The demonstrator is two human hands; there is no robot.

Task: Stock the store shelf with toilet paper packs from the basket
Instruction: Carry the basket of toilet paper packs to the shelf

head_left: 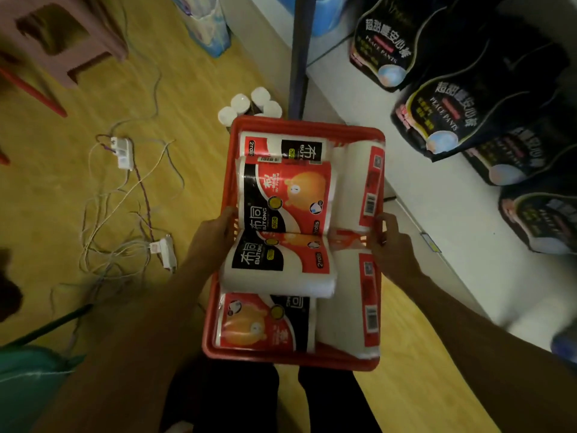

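Observation:
A red plastic basket [307, 128] is held in front of me over the wooden floor, full of several red, white and black toilet paper packs [282, 198]. My left hand [215, 234] grips the basket's left rim. On the right rim, my right hand [392, 242] is closed around the edge. The white store shelf [415, 170] runs along the right side, just beyond the basket.
Black pants packs [437, 110] lie on the shelf at right. A dark shelf post [298, 57] stands behind the basket, with loose white rolls [249, 104] at its foot. Power strips and tangled cables [125, 195] cover the floor at left. A pink stool [59, 35] is far left.

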